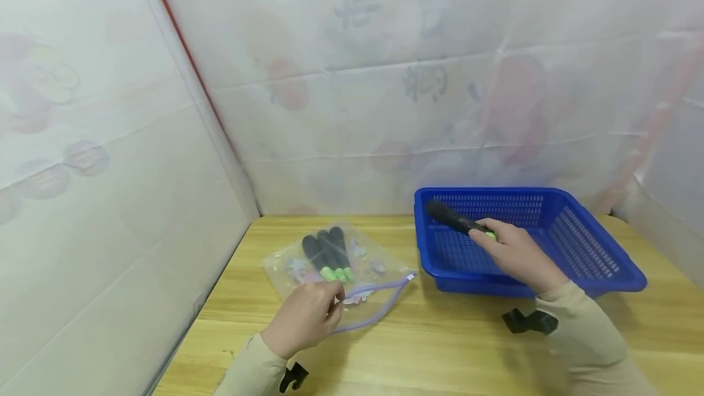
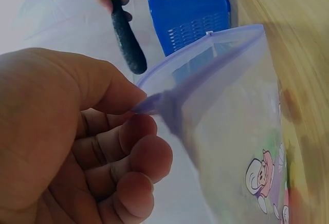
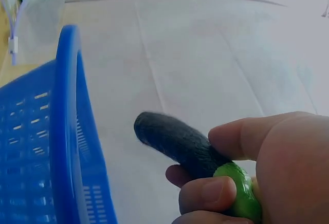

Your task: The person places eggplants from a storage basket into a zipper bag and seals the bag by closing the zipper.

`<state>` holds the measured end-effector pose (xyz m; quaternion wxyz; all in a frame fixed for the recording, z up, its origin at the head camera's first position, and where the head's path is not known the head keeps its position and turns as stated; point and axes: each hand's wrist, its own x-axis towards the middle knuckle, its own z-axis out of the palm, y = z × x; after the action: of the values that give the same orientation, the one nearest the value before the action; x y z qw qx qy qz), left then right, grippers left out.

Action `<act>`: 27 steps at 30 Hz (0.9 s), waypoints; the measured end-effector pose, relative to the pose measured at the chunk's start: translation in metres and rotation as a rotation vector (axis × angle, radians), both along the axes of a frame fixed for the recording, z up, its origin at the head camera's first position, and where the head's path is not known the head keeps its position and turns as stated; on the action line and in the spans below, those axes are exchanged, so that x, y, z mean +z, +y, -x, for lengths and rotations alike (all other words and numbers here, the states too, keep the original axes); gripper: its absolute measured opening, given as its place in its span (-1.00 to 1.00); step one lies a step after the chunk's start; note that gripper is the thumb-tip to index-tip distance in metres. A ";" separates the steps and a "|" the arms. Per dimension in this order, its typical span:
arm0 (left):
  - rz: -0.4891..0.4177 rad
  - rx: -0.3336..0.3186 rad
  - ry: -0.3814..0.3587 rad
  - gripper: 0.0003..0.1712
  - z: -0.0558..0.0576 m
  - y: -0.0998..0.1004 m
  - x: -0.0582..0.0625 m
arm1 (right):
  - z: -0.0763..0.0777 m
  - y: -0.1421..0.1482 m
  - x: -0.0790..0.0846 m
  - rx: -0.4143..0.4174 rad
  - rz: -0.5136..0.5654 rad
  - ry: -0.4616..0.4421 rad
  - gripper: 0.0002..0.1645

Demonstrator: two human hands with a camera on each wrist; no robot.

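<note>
My left hand [image 1: 308, 316] pinches the purple zip edge of a clear plastic zip bag [image 2: 231, 121] between thumb and fingers, and the bag's mouth gapes. Three dark eggplants [image 1: 326, 250] with bright green stem ends lie inside the bag, green ends towards that hand. My right hand [image 1: 519, 255] grips another eggplant [image 1: 453, 219] by its green end, thumb on top and fingers curled below. Its dark end points to the far left, over the left part of a blue plastic basket [image 1: 478, 286]. In the right wrist view, the held eggplant [image 3: 175, 139] is beside the basket wall.
The basket stands at the right of the wooden table [image 1: 407, 359], its slotted walls rising close to the pale sheet [image 1: 341, 121] hung behind. Another sheet [image 1: 110, 212] closes off the left side. A white slider [image 1: 410, 276] sits at the bag's right corner, near the basket.
</note>
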<state>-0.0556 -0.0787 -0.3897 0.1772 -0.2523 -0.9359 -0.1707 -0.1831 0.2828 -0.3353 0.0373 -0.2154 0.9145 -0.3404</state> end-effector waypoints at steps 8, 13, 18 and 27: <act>-0.006 0.009 0.054 -0.91 -0.001 -0.001 0.000 | -0.017 -0.012 0.007 0.047 0.033 0.073 -0.41; -0.009 0.008 0.076 -0.90 -0.002 -0.001 0.000 | -0.028 -0.019 0.006 0.110 0.078 0.081 -0.50; -0.022 0.008 0.083 -0.90 -0.002 -0.001 0.001 | -0.035 -0.025 0.007 0.158 0.080 0.063 -0.50; -0.029 0.019 0.086 -0.90 -0.001 -0.001 0.001 | -0.043 -0.032 0.007 0.309 0.107 0.058 -0.62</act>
<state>-0.0543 -0.0796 -0.3892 0.2227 -0.2478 -0.9271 -0.1716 -0.1401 0.2509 -0.3279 0.0512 -0.3650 0.8518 -0.3723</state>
